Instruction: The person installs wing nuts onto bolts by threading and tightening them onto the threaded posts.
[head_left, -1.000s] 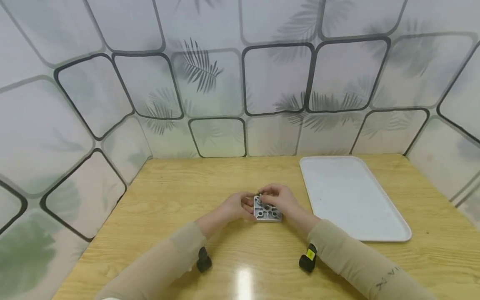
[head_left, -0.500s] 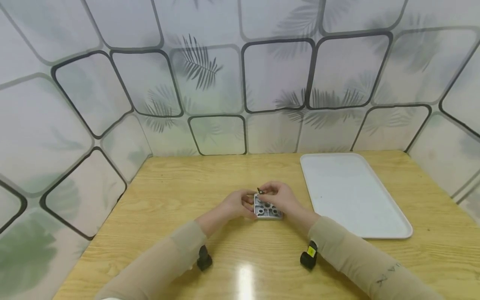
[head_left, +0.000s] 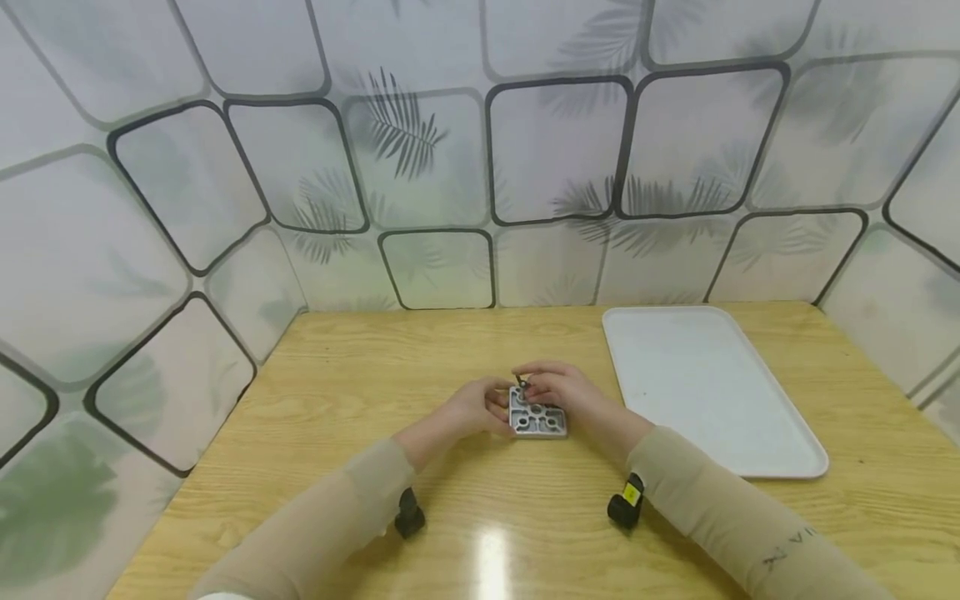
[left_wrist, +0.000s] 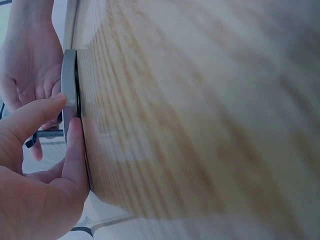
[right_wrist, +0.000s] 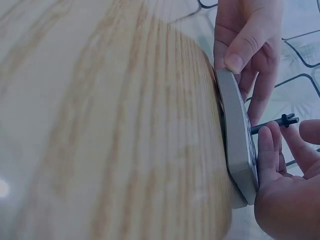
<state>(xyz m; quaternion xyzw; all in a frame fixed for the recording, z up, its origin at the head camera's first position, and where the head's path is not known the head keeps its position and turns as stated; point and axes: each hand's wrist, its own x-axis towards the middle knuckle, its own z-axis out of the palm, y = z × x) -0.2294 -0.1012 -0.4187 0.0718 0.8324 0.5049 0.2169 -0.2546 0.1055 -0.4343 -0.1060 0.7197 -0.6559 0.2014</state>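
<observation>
1. Since the earlier frame, the right hand (head_left: 581, 396) is loosening and drawing its fingers back a little, so more of the bolt and the plate is showing; the left hand (head_left: 472, 408) is staying put.
2. From my remote seat I am seeing the metal plate (head_left: 536, 423) lying ribbed side up near the middle of the wooden table (head_left: 360, 392). I am not managing to tell whether its whole underside is touching the wood.
3. That left hand is pinching the plate's left edge, its thumb pressing the upper rim and a finger lying along the side. I am judging that this grip is keeping the plate from turning.
4. One dark bolt (right_wrist: 288, 120) with a winged head is standing roughly upright at the plate's far left corner. I am supposing a hole there is supporting it, though I am not seeing that hole clearly.
5. Nothing is being clamped by the right hand: its thumb is standing just off the winged head, while its other fingers are resting loosely beside the threaded shank. I am reading this as leaving the wings room to pass.
6. Both hands are staying apart from each other, flanking the bolt.
7. Beyond the right forearm, the white tray (head_left: 708, 392) is lying apart from the plate, probably keeping out of the hands' way.
</observation>
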